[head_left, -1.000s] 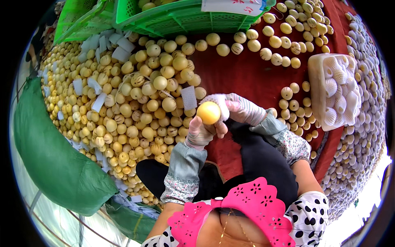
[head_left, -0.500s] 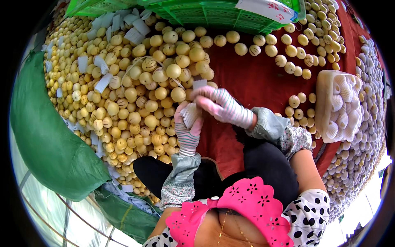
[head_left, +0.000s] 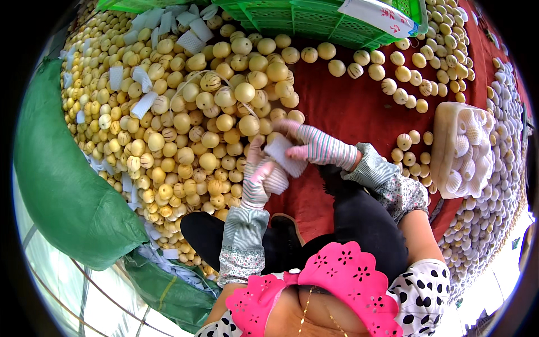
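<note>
Striped gloves with bare pink fingertips cover both hands. My left hand (head_left: pixel 255 188) is closed around a rounded piece in white foam netting (head_left: pixel 276 181); its contents are hidden, though it has the size of a fruit. Just above it, a flattish white foam net sleeve (head_left: pixel 284 157) lies against my right hand (head_left: pixel 325 149), whose thumb presses on it. The right fingertips are smeared by motion. Beside both hands spreads a big heap of round yellow fruits (head_left: pixel 181 122), some with dark stripes.
Green plastic crates (head_left: pixel 314 22) stand at the far side. On the red cloth (head_left: pixel 342 106) lie rows of loose fruits (head_left: pixel 402 73). A pale tray of foam-netted fruits (head_left: pixel 443 151) sits at right, before many net-wrapped fruits (head_left: pixel 477 216). A green sheet (head_left: pixel 67 185) borders the left.
The foam net sleeve has come down from the heap's edge to my left hand, along with my right hand. My left hand has shifted slightly right and down with the netted piece.
</note>
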The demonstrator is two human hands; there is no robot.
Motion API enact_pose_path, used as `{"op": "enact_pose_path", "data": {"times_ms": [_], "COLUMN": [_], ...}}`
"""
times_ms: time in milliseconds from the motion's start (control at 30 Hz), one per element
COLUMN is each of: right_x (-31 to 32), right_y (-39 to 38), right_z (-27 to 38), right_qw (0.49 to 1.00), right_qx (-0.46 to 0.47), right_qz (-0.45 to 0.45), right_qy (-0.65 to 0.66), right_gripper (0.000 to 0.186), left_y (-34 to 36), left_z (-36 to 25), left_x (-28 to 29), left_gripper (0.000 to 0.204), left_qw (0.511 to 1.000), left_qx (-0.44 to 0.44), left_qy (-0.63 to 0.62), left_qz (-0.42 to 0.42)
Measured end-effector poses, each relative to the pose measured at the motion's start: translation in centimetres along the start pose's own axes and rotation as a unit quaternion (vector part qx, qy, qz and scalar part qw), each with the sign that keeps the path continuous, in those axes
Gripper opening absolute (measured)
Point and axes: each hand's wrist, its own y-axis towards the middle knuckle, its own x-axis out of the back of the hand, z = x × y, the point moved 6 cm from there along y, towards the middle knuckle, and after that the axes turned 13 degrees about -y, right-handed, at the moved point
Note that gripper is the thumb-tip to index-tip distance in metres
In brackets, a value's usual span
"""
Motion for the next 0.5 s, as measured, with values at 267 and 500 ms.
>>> {"op": "enact_pose_path", "data": {"times_ms": [267,500], "right_x": [-0.2,1.0], "right_y": [-1.9,-1.2], "right_z": [-0.8,-2.2], "right_qw": [0.992,0.992], "right_qx": [-0.08,-0.124], "right_qz": [0.018,0.027], "right_qy": [0.097,0.023], "right_gripper": [0.034,0.041], "left_y": [1.8,1.7], "left_z": [0.6,1.5], "left_x": [-0.7,0.2], "left_gripper": [0.034,0.03], "left_qw": [0.993,0.997], "left_qx": [0.08,0.043], "left_qy": [0.091,0.016], "left_qz": [-0.013,-0.053]}}
